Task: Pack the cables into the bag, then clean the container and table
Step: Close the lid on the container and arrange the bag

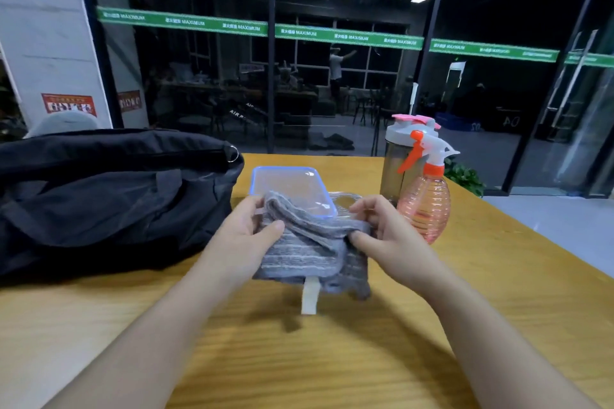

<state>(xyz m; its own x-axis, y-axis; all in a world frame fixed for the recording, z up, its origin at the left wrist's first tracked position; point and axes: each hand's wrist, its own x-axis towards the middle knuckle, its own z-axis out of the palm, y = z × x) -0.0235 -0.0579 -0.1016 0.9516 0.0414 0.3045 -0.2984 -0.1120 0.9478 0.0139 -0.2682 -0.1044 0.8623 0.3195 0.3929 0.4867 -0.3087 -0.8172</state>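
We see a grey striped cloth (315,249) held up between two bare hands, just above a wooden worktop (332,359). The left hand (249,232) grasps the cloth's left edge, thumb pressed on top of the fabric and fingers curled behind it. The right hand (382,229) pinches the cloth's right edge, thumb on the near side and fingers tucked behind. The cloth sags in folds between the two hands, and a pale loop tag (309,295) hangs from its lower edge toward the worktop.

Just beyond the hands, partly hidden by the raised cloth, a clear plastic container (285,183) with a blue rim sits on the worktop. We cannot tell whether the cloth touches it. Beyond the right hand and beside the container lies a clear flat piece with ridges (345,197), possibly its lid, mostly covered by the hand and the cloth.

To the left of the left hand, a large black bag (109,196) rests on the worktop, slumped, with a metal ring (234,152) at its near corner. No cables show outside it.

To the right of the right hand, close by, stands a pink see-through spray bottle (427,209) with an orange and white trigger. Just behind it stands a grey shaker bottle (397,163) with a pink lid.

Beyond the worktop, dark glass walls carry a green banner strip (299,31).
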